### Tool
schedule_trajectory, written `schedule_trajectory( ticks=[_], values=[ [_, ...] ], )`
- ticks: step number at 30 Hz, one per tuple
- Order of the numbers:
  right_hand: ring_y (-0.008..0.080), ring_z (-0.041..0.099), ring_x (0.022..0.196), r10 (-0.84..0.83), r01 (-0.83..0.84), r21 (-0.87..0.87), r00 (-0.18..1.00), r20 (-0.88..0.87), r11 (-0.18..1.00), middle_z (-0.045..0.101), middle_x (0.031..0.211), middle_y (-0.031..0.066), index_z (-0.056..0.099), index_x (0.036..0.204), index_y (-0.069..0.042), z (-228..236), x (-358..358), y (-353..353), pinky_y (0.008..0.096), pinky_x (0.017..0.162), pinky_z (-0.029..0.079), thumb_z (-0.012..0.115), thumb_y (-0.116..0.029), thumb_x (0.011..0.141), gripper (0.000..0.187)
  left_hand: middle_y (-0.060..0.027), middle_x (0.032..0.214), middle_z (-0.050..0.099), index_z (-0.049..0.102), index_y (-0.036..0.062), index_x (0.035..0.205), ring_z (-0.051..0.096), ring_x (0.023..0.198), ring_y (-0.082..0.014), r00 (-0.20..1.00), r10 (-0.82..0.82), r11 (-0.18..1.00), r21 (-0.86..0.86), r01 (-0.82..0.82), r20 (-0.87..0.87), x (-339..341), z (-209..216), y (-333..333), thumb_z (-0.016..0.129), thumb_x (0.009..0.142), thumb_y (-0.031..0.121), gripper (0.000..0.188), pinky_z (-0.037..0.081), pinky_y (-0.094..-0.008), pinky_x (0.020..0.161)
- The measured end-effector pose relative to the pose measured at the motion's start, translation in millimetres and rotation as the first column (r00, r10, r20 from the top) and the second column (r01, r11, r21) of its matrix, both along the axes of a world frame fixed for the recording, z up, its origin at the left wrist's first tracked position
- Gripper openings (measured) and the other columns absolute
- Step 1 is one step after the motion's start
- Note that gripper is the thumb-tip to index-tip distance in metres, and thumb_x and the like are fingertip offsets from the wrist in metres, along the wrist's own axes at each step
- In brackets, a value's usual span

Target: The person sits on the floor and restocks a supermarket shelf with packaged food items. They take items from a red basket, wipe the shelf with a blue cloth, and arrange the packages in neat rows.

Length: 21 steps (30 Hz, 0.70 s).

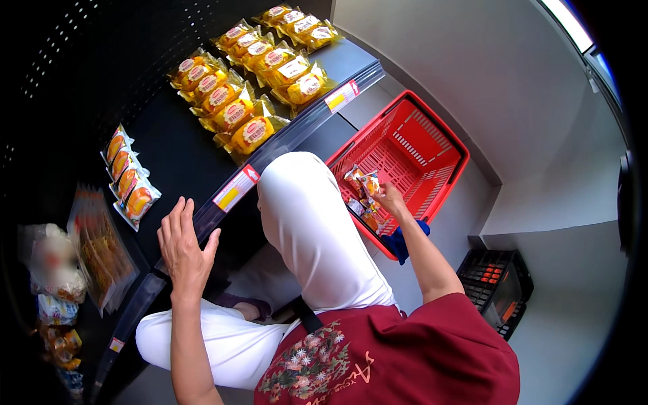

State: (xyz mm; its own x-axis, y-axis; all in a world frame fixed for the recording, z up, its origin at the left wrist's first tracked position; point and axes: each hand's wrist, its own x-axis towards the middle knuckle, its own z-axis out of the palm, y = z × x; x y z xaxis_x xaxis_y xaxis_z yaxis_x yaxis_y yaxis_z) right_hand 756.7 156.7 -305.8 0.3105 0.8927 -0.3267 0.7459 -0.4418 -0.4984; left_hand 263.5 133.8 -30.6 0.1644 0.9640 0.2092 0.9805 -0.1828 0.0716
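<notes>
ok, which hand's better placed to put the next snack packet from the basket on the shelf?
Likely the right hand: it already grips a snack packet over the red basket. The left hand lies flat and empty on the shelf edge, away from the basket.

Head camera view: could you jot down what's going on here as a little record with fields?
Setting: black shop shelf with a price-tag strip along its front edge
Posture: person crouching, white trousers, dark red top
Left hand: open, resting flat on the shelf's front edge
Right hand: holding a small yellow-orange snack packet over the red plastic shopping basket
In basket: a few more packets, blue cloth at the near rim
On shelf: rows of yellow wrapped cakes
Floor right: black crate
</notes>
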Motion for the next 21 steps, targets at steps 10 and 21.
schedule_trajectory(
  ticks=[10,21],
  values=[
    [0.0438,0.055,0.124,-0.022,0.062,-0.197,0.979,0.201,0.978,0.058,0.131,0.027,0.032,0.149,-0.008,-44,-12,37,0.0539,0.1,0.049,0.09,-0.047,0.069,0.107,-0.0158,0.148,0.047,0.049,0.0027,0.143,0.046,0.132,-0.032,0.999,0.046,0.997,-0.061,-0.047,-0.018,10,3,-1,0.085,0.078,0.028,0.079,0.038,-0.0455,0.111],
    [0.0307,0.067,0.088,-0.347,0.265,-0.235,0.817,-0.461,0.935,0.069,0.099,0.016,0.048,0.135,-0.006,-51,33,40,0.0481,0.086,0.056,0.075,-0.038,0.082,0.066,-0.0144,0.15,0.046,0.046,0.0026,0.146,0.044,0.135,-0.0323,0.998,0.062,0.994,-0.084,-0.064,-0.021,18,4,-1,0.084,0.078,0.025,0.081,0.034,-0.0461,0.114]
  ],
)
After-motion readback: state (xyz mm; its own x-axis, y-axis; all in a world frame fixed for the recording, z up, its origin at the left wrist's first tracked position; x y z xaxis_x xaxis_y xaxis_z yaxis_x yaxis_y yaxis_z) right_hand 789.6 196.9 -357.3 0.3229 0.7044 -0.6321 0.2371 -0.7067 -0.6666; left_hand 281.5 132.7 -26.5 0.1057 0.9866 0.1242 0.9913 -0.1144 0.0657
